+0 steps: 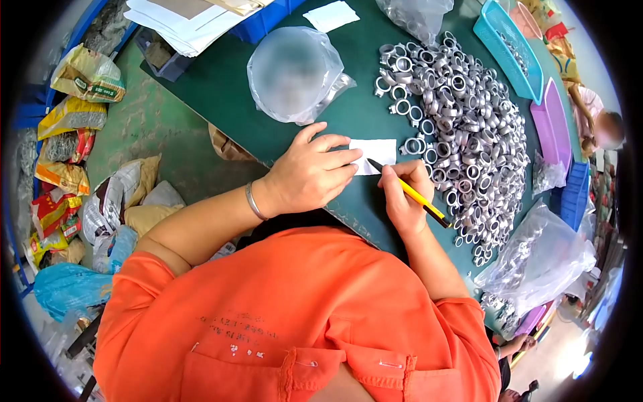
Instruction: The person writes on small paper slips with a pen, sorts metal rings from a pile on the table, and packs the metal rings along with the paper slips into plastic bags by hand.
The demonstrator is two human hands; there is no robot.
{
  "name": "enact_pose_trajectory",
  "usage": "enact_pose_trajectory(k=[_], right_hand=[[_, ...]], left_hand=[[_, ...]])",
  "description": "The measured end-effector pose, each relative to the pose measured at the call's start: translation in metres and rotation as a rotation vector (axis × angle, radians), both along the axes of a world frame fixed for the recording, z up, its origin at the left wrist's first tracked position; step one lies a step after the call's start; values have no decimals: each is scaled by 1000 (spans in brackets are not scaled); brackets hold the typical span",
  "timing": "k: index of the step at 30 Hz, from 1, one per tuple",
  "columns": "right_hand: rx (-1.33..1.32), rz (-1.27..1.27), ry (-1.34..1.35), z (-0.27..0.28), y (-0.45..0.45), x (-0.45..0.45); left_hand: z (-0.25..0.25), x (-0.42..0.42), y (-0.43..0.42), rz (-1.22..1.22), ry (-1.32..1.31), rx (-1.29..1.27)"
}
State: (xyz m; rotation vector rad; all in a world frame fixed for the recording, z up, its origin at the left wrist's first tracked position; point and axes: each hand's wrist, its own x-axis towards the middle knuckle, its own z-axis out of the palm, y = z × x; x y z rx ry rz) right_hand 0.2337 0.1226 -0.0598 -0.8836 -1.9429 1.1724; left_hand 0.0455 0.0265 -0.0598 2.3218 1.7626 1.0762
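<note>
A small white paper slip (pixel 383 149) lies on the green table (pixel 221 94) in front of me. My left hand (pixel 313 167) rests flat with its fingers stretched out, the fingertips at the slip's left edge. In my right hand (pixel 410 194) is a yellow marker pen (pixel 418 197) with black ends, its tip against the paper. Whether any writing is on the slip is too small to tell. Just right of my right hand spreads a large heap of grey metal rings (pixel 469 134).
A clear plastic bag (pixel 295 74) stands beyond my left hand. At the right are a teal basket (pixel 512 50), a purple tray (pixel 552 124), a blue bin (pixel 575 194) and a bag of metal parts (pixel 536 254). Another person (pixel 596 120) is at the far right. Sacks (pixel 74 120) line the left.
</note>
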Motion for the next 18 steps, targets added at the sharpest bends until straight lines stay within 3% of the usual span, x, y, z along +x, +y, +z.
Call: enact_pose_trajectory(k=[9,18], right_hand=[[157,55,-74,0,3,3],[135,-6,-96,-3,3,7]], left_hand=[[2,0,0,-3,-11,-27],[2,0,1,3,-27,-30]])
